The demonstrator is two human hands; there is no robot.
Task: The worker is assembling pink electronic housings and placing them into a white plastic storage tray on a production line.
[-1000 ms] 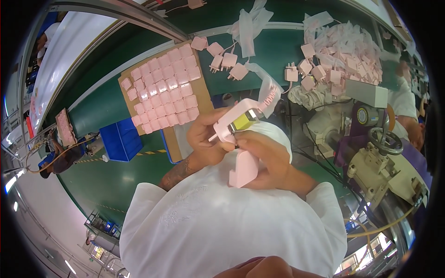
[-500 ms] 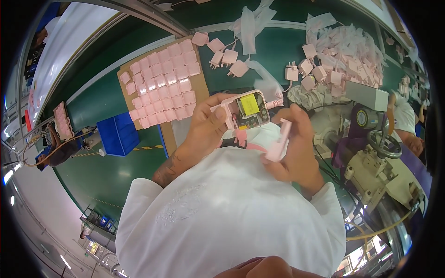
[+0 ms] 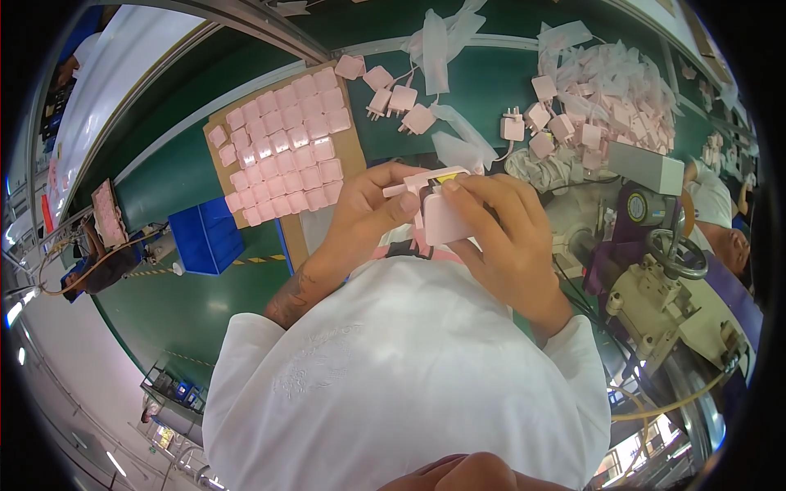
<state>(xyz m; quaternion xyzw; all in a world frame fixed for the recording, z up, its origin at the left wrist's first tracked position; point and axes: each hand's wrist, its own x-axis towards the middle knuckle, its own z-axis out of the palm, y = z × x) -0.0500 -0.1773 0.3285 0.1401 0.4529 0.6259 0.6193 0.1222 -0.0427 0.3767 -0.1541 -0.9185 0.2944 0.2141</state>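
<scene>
My left hand (image 3: 368, 210) is closed around a pink plug adapter housing (image 3: 414, 185), whose prong side points left. A strip of its yellow inner part (image 3: 446, 177) shows at the top. My right hand (image 3: 509, 233) pinches a pale pink cover (image 3: 444, 219), tilted against the housing's open side. The cover hides most of the circuitry inside. Whether the two parts touch along the whole edge cannot be made out. Both hands are in front of my chest, near the bench edge.
Rows of pink covers (image 3: 282, 143) lie on a cardboard sheet (image 3: 352, 135) at the left. Several pink adapters (image 3: 401, 99) and a large wrapped heap (image 3: 622, 110) are beyond. A machine with a handwheel (image 3: 676, 254) stands right; a blue bin (image 3: 206, 237) is left.
My right hand has moved left and up, bringing the cover over the housing. The housing has tilted, and its inner parts are now mostly covered.
</scene>
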